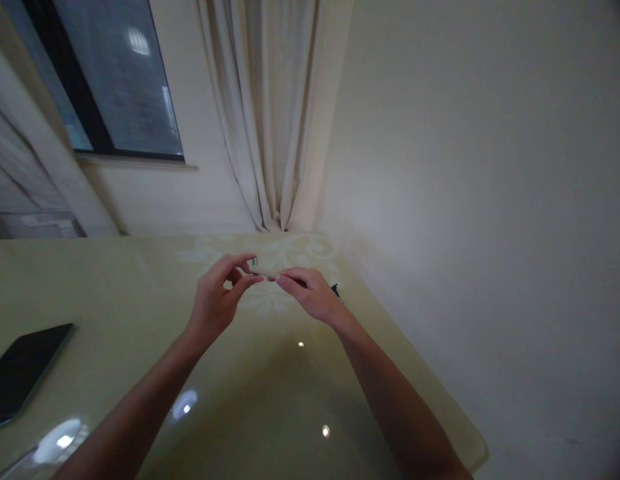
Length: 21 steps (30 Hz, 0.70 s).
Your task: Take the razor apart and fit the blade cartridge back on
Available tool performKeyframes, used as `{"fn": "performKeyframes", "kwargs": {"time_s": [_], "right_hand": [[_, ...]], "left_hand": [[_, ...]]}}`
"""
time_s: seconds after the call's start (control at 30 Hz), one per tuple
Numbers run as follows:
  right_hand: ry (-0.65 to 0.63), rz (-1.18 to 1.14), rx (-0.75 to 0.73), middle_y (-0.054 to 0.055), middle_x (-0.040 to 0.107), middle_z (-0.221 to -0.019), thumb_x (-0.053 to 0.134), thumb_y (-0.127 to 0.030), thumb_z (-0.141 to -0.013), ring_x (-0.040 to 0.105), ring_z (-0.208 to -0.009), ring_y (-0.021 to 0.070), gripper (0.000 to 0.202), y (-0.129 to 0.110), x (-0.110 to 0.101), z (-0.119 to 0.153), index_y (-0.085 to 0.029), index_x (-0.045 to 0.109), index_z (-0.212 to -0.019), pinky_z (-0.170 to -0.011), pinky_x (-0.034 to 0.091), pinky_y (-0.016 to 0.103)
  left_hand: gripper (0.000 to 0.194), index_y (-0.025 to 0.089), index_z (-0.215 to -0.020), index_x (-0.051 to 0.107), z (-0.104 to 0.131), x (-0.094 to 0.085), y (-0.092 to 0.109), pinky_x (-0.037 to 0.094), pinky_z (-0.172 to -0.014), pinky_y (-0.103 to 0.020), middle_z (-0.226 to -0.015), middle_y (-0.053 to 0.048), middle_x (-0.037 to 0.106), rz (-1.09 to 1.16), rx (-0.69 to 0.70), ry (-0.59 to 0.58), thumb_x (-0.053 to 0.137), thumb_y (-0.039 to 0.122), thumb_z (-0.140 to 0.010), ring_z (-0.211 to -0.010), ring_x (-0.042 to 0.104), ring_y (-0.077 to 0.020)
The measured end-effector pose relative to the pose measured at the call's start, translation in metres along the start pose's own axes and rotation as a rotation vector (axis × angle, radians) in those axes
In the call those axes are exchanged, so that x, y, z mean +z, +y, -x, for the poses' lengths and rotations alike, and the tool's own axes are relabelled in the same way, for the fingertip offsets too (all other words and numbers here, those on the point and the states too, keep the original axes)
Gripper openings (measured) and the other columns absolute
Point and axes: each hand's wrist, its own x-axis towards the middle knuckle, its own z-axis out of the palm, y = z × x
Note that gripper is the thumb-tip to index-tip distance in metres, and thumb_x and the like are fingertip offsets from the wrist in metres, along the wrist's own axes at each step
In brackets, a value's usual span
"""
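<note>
Over the far part of the table, both my hands meet at a slim pale stick (266, 273) with short bristle-like teeth at its left end, much like a toothbrush. My right hand (310, 290) pinches its right part between thumb and fingers. Around the toothed end curl the thumb and index finger of my left hand (220, 290), with the fingertips close against it. Just beyond my right wrist a small black thing (335, 290) shows; most of it is hidden by the hand, and I cannot tell its kind.
The glossy pale-green table (270, 400) has a floral pattern at its far end. A dark flat tablet-like slab (27, 370) lies at the left. A wall (480, 200) runs along the right edge, and a curtain (275, 120) hangs behind.
</note>
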Motion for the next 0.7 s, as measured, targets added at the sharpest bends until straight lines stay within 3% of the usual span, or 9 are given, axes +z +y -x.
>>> {"fn": "performKeyframes", "kwargs": {"time_s": [0.47,0.7], "right_hand": [[0.136,0.07,0.012,0.006,0.08,-0.096,0.06,-0.046,-0.106,0.066,-0.087,0.0191,0.038,0.0036,-0.0006,-0.002,-0.018,0.087,-0.107,-0.078,0.045,0.03],[0.112,0.082,0.012,0.007,0.079,-0.093,0.06,-0.045,-0.107,0.065,-0.083,0.0186,0.037,0.0028,0.0019,-0.0021,-0.019,0.086,-0.11,-0.077,0.045,0.031]], "left_hand": [[0.022,0.023,-0.111,0.076,0.0008,-0.0001,0.0012,0.052,-0.067,-0.028,-0.083,0.002,0.069,-0.001,0.026,0.002,0.078,0.034,-0.092,-0.064,0.059,-0.0128],[0.024,0.023,-0.112,0.077,0.0019,0.0017,-0.0023,0.052,-0.066,-0.026,-0.085,0.001,0.069,0.027,0.021,-0.035,0.079,0.034,-0.091,-0.065,0.059,-0.0123]]}}
